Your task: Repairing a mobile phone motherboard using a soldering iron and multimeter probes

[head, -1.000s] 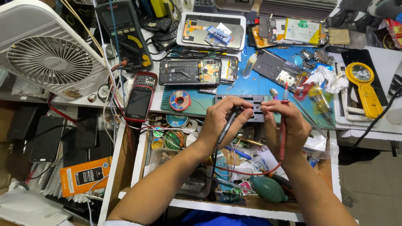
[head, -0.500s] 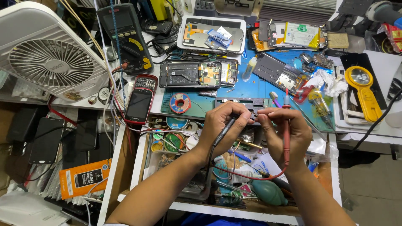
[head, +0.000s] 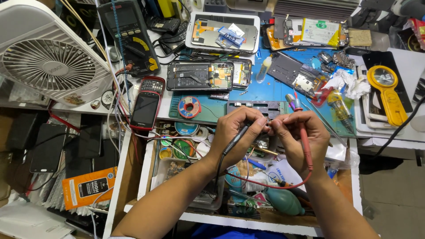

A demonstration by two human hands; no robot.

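While your left hand point(head: 239, 128) pinches the slim black test probe point(head: 236, 139) like a pen, your right hand point(head: 296, 137) closes its grip on the red one point(head: 304, 141); tips meet above the cluttered drawer point(head: 133, 177), so both leads trail clear of the blue tabletop mat point(head: 274, 90).

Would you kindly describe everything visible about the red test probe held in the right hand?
The slim red plastic test probe stands nearly upright, gripped in the right hand across the palm, its tip rising above the fingers near. A thin red lead leaves its lower end and loops left below the wrists over the cluttered drawer. The fingertips meet those of the left hand, which holds a black probe.
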